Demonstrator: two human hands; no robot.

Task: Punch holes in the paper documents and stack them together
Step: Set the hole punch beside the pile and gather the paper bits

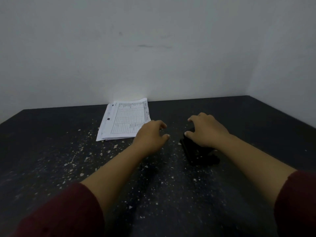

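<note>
Right hand (206, 130) rests on the black hole punch (198, 151), grip loose; left hand (150, 134) hovers, grip slack and holding nothing, beside the paper stack (123, 120) (printed tables) on the speckled counter (68, 151)

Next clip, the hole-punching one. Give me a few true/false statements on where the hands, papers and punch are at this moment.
1. The paper stack lies on the dark table near the wall. True.
2. The right hand rests over the black hole punch. True.
3. The left hand holds a sheet of paper. False: it holds nothing, fingers loosely curled beside the stack.
4. A sheet is inserted in the punch. False: none is visible there; the papers lie apart from it.
5. The person wears dark red sleeves. True.
</note>
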